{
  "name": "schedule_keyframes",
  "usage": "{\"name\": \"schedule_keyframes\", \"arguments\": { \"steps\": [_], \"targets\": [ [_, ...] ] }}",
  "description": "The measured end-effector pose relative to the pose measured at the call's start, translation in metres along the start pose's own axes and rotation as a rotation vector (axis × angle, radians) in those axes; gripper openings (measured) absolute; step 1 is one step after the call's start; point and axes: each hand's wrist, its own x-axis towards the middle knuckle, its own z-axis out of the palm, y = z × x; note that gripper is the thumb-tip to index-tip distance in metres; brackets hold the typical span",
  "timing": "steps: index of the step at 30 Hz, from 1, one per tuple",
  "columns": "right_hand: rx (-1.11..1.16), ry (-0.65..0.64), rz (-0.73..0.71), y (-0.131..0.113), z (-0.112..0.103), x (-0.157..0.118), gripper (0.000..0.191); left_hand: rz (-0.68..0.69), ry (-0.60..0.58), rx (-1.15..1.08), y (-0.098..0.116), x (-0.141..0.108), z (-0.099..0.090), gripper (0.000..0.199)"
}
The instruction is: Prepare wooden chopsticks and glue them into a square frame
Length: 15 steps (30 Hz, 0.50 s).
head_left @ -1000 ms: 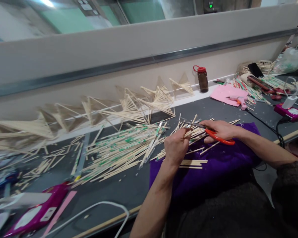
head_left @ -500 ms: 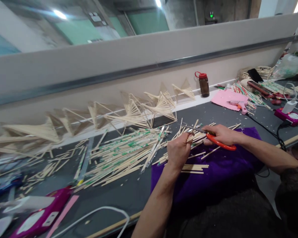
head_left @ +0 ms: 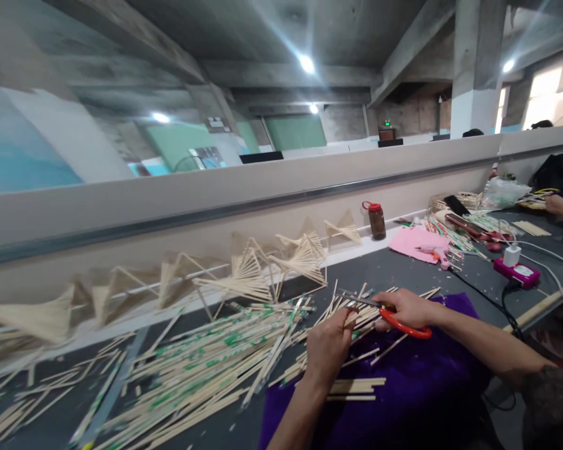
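Sticks (head_left: 216, 369) are lying loose; built frames (head_left: 251, 275) are lining the table's (head_left: 368, 269) far edge; left fingers (head_left: 348, 317) are apparently pinching sticks, right fingers (head_left: 393, 297) holding scissors (head_left: 421, 333)

Craft workshop: long grey bench (head_left: 380, 267), scattered sticks (head_left: 206, 362), glue gun (head_left: 438, 253), bare concrete beams (head_left: 415, 51)

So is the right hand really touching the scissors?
Touching. The head view shows the right hand closed on the scissors, with the red handle looping out below it.
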Motion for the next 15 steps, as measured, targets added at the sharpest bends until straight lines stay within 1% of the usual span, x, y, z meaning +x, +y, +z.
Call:
{"name": "schedule_keyframes", "arguments": {
  "steps": [6,11,15],
  "targets": [
    [-0.089,0.013,-0.024,0.0043,0.0053,0.0043,0.058,-0.028,-0.019,-0.031,-0.0037,0.0004,-0.001,0.028],
    [-0.111,0.017,-0.021,0.0021,0.0058,0.002,0.059,-0.008,0.0,-0.111,-0.0085,0.0,0.0006,0.028],
    [-0.117,0.028,-0.028,0.004,0.0065,0.0029,0.061,-0.039,0.0,-0.203,-0.0098,0.0003,-0.0013,0.029]
  ]
}}
